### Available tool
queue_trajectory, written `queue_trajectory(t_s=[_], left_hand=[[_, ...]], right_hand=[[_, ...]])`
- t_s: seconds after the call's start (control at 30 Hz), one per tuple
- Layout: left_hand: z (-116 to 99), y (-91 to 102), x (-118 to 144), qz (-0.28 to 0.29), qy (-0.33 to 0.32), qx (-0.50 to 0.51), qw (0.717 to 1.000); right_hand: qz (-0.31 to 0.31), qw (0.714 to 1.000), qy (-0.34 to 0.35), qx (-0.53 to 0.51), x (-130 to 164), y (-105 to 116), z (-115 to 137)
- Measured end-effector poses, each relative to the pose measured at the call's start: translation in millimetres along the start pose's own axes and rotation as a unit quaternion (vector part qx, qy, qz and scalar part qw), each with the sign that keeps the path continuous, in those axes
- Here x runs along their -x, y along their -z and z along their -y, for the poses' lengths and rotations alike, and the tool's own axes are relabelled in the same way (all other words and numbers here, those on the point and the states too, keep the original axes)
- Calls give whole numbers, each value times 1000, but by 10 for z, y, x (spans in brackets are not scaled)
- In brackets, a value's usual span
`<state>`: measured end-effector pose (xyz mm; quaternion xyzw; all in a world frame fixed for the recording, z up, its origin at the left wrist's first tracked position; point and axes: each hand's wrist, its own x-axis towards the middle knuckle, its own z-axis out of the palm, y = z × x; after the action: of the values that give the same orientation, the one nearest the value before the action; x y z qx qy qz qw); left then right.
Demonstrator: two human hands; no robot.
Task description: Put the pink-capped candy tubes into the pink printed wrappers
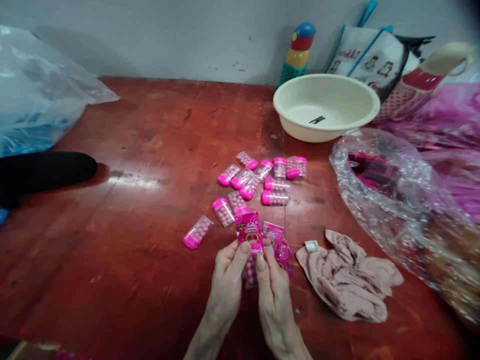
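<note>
Between my left hand (227, 280) and my right hand (274, 287) is a small clear candy container (250, 270) of round pink balls, with a pink printed sleeve (249, 227) at its upper end. Both thumbs press on its front, and the other fingers are mostly hidden behind it. Flat pink printed sleeves (276, 242) lie on the table just beyond my right hand. Past my hands are several similar containers with pink caps, among them one lying apart on the left (198, 232) and another near the middle (223, 212).
A crumpled beige cloth (348, 280) lies to the right, near a clear plastic bag (390, 200). A cream basin (326, 131) stands at the back right beside a colourful bottle (298, 52). At the left are a black rounded object (48, 170) and a translucent bag (37, 95).
</note>
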<state>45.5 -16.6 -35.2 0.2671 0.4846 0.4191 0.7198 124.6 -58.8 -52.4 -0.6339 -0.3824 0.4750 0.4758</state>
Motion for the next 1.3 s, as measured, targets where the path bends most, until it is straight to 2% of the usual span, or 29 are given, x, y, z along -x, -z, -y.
queue_trajectory(t_s=[0.17, 0.27, 0.37, 0.43, 0.5, 0.57, 0.63, 0.77, 0.93, 1.03, 1.1, 1.17, 1.23, 1.3], left_hand=[[119, -147, 177, -102, -22, -30, 994], [85, -185, 235, -129, -14, -56, 990], [49, -178, 221, -119, -9, -21, 993], [48, -136, 183, -94, -11, 20, 995], [61, -70, 145, -81, -31, 41, 995], [80, 0, 124, -84, -58, 31, 994], [99, 54, 129, -80, -75, 7, 994], [130, 82, 177, -63, -77, -2, 995], [95, 60, 190, -93, -81, 5, 992], [48, 66, 185, -71, -52, 0, 996], [24, 84, 196, -30, -25, 1, 999], [8, 107, 217, 6, -19, -11, 1000], [-7, 125, 239, 10, -39, -49, 998], [-23, 126, 253, 4, -55, -102, 993]], right_hand=[[-20, 999, 16, 30, 36, -26, 12], [-25, 999, 10, 27, 95, -57, -33], [-61, 998, 2, 25, 99, -76, -37], [-40, 999, 0, 33, 49, -60, 21], [-18, 997, 38, 58, -24, -16, 113], [-56, 989, 107, 91, -91, 38, 200], [-77, 983, 139, 93, -133, 74, 250], [-17, 996, 81, 11, -131, 35, 229], [-30, 996, 71, -33, -49, -108, 133], [-41, 996, 38, -70, -31, -134, 107], [-21, 988, -23, -152, -49, -115, 111], [5, 965, -75, -250, -83, -83, 125], [12, 948, -91, -305, -119, -55, 139], [10, 948, -92, -304, -148, -40, 152]])
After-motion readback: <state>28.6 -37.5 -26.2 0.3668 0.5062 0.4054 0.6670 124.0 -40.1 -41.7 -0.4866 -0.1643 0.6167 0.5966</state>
